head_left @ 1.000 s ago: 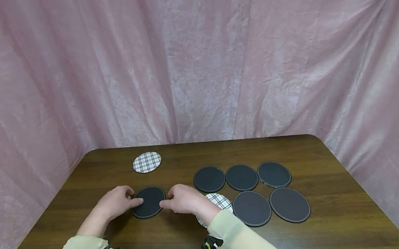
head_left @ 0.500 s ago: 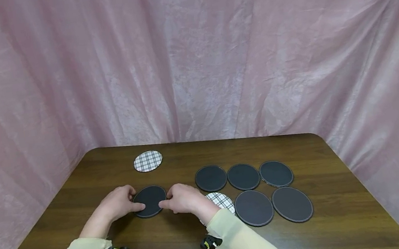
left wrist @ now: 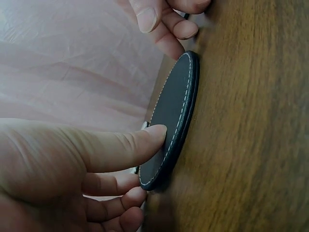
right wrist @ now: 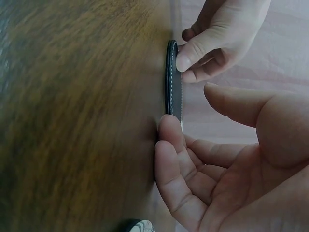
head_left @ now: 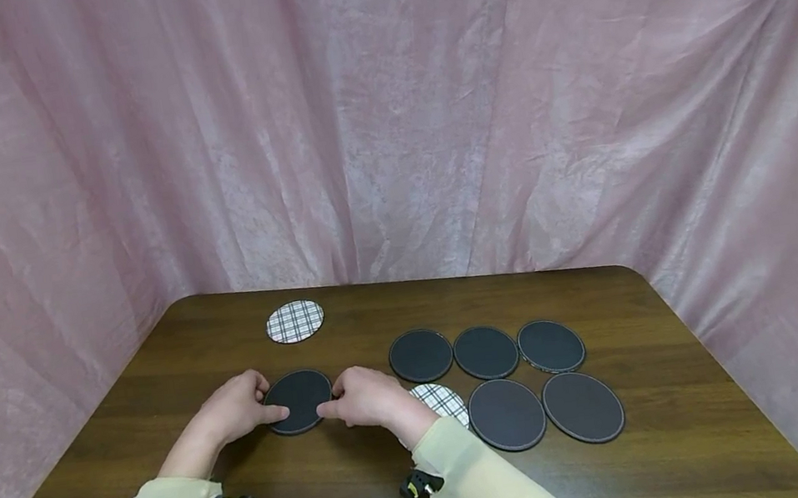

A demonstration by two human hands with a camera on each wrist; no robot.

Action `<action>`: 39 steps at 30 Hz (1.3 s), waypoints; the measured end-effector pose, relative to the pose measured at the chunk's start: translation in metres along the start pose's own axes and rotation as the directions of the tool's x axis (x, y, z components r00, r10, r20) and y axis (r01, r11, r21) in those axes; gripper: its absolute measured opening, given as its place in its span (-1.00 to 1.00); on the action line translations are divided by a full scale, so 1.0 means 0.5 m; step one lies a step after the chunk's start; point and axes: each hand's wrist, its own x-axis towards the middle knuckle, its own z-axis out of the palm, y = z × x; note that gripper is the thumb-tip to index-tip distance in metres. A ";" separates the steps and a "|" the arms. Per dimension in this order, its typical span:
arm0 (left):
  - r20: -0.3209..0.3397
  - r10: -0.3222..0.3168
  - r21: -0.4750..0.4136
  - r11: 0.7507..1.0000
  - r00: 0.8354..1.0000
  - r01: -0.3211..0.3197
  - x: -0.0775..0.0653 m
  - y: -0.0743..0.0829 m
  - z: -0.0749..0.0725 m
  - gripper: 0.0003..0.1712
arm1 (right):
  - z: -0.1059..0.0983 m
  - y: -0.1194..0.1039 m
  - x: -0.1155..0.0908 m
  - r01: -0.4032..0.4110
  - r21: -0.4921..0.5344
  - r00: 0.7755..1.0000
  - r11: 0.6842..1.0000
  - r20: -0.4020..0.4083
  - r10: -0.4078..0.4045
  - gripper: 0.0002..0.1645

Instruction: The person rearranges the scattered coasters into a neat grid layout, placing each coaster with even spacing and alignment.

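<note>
A round black coaster (head_left: 301,401) with pale edge stitching lies on the wooden table between both hands. On its left side the left hand (head_left: 234,407) pinches it, thumb on top and fingers at the rim; the left wrist view shows that thumb (left wrist: 157,135) pressing the dark face. At the opposite side is the right hand (head_left: 369,400). In the right wrist view its thumb (right wrist: 236,101) stands apart from the coaster, while loosely bent fingers (right wrist: 170,159) rest on the table near the rim. Whether they touch the coaster is hard to tell.
A plaid coaster (head_left: 295,321) lies farther back. Another plaid coaster (head_left: 443,401) is partly covered by the right forearm. Several black coasters (head_left: 507,415) sit in two rows to the right. Behind the table (head_left: 670,466) hangs a pink curtain (head_left: 382,117).
The left thumb has shifted slightly toward the near part of the coaster. The right hand and the other coasters look almost the same; the head view has moved a little.
</note>
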 end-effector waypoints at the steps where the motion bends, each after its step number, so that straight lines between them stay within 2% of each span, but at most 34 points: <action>1: -0.001 -0.002 -0.008 1.000 1.000 0.002 0.000 -0.001 0.001 -0.32 | 0.000 0.000 0.000 0.000 0.002 1.000 1.000 0.000 0.000 -0.58; 10: -0.029 -0.009 -0.038 0.999 1.000 0.008 -0.002 0.001 0.004 -0.30 | -0.001 0.004 0.012 -0.028 0.094 0.999 0.995 -0.021 0.031 -0.55; 14: -0.027 -0.011 -0.054 0.998 1.000 0.009 -0.004 -0.002 0.006 -0.33 | 0.002 0.005 0.017 -0.030 0.111 0.999 0.993 -0.034 0.034 -0.67; 18: -0.043 0.009 -0.081 0.997 0.999 -0.012 -0.005 -0.008 0.010 -0.37 | 0.006 0.008 0.022 -0.020 0.200 0.997 0.980 -0.066 0.034 -0.79; 22: -0.056 0.052 -0.132 0.989 0.997 -0.059 -0.006 -0.003 0.013 -0.40 | 0.004 0.008 0.026 0.010 0.280 0.992 0.960 -0.127 0.026 -0.80; 28: -0.105 0.081 -0.143 0.985 0.991 -0.096 -0.017 0.026 0.014 -0.55 | -0.016 0.018 0.015 0.029 0.260 0.983 0.965 -0.182 0.019 -0.77; 33: -0.129 0.130 -0.110 0.983 0.983 -0.144 -0.024 0.050 0.027 -0.64 | -0.041 0.045 0.005 0.015 0.254 0.988 0.967 -0.155 0.025 -0.79; 39: -0.116 0.149 -0.077 0.984 0.982 -0.158 -0.020 0.079 0.047 -0.62 | -0.070 0.072 0.000 0.008 0.225 0.992 0.974 -0.126 0.021 -0.78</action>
